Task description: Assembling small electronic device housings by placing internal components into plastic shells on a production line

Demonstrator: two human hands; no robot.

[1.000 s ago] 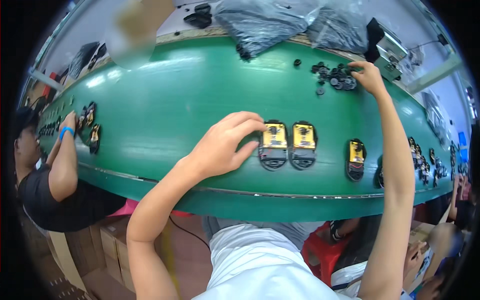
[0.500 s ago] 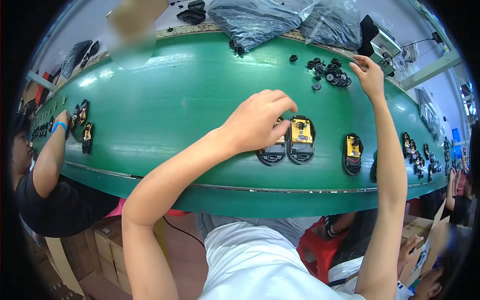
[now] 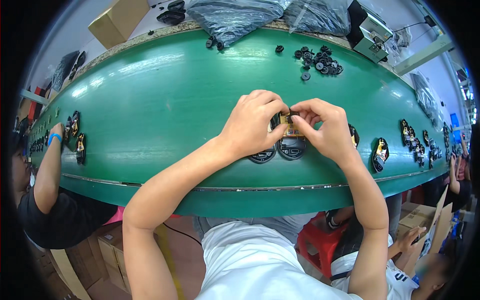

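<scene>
Two open computer mouse bases lie side by side on the green bench. Both are black, and yellow circuit boards show inside. My left hand (image 3: 254,122) covers most of the left mouse base (image 3: 263,156), its thumb and forefinger closed about the upper part of the right mouse base (image 3: 291,149). From the other side my right hand (image 3: 324,126) pinches a small black part (image 3: 294,114) at that base's far end. Fingertips hide much of the part and the board beneath.
Black scroll wheels (image 3: 325,64) are heaped beyond my hands. Another mouse base (image 3: 380,155) lies to the right; one more (image 3: 354,135) is partly behind my right wrist. Dark plastic bags (image 3: 240,17) and a cardboard box (image 3: 119,22) line the far edge. A co-worker's arm (image 3: 49,167) reaches in at left.
My right hand has come from beside the wheel heap to the right mouse base and closed there. My left hand stays at the bases, its forefinger lower. The view has shifted slightly.
</scene>
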